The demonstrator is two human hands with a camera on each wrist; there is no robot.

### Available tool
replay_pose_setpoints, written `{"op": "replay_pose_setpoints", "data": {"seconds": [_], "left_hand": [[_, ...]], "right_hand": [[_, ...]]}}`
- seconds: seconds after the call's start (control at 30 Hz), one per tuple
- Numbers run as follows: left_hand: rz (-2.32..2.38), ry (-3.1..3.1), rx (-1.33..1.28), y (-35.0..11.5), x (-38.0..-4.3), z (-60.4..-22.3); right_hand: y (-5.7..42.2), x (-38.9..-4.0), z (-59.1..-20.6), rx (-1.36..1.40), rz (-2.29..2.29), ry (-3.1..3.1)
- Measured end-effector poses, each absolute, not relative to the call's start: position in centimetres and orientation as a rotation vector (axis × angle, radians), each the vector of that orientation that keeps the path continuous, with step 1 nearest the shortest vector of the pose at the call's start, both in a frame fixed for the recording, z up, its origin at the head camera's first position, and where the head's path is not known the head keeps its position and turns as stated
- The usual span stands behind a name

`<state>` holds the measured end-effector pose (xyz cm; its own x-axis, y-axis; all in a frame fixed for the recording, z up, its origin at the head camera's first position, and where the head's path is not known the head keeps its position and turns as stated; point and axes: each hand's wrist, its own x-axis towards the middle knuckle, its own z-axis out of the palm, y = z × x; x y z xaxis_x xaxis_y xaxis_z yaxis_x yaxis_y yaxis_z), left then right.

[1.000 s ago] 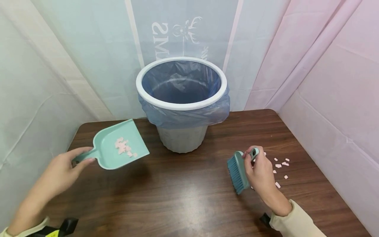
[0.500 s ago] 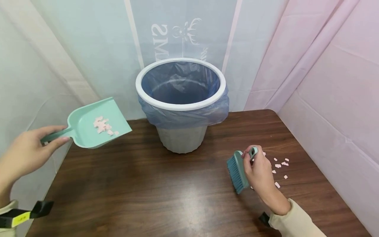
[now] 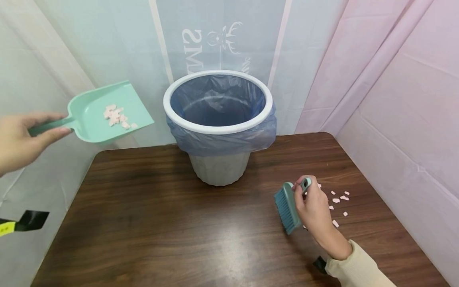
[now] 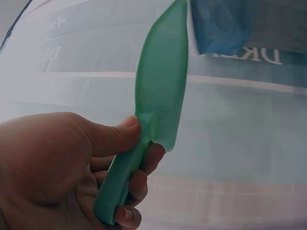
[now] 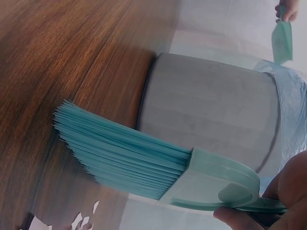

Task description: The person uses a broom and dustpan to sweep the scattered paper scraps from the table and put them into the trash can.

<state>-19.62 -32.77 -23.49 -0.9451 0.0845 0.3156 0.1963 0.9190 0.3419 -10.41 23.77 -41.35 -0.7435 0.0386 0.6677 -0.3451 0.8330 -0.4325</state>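
Observation:
My left hand grips the handle of a mint-green dustpan, raised above the table's back left. A small heap of pale pink scraps lies in the pan. In the left wrist view the dustpan appears from its side, thumb and fingers around its handle. My right hand holds a teal hand brush by its handle, bristles facing left. More pale scraps lie scattered on the table right of that hand, some partly hidden by it. In the right wrist view the brush shows fanned bristles.
A grey trash bin with a white rim and blue plastic liner stands at the table's back middle, right of the dustpan. The brown wooden table ends at pale cloth walls behind and on both sides.
My left hand has lifted the dustpan up and to the left, away from the tabletop, with the scraps still in it. The right hand and brush have stayed in place.

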Motion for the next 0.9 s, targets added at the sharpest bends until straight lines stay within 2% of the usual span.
{"op": "replay_pose_setpoints", "data": {"seconds": [0.43, 0.9], "left_hand": [[-0.499, -2.894, -0.229, -30.6, -22.7, -18.0], [-0.276, -2.896, -0.453, -25.2, -25.7, -13.6]], "right_hand": [[24.0, -10.4, -41.3, 0.212, 0.697, -2.336], [23.7, -10.5, -41.2, 0.225, 0.691, -2.327]]}}
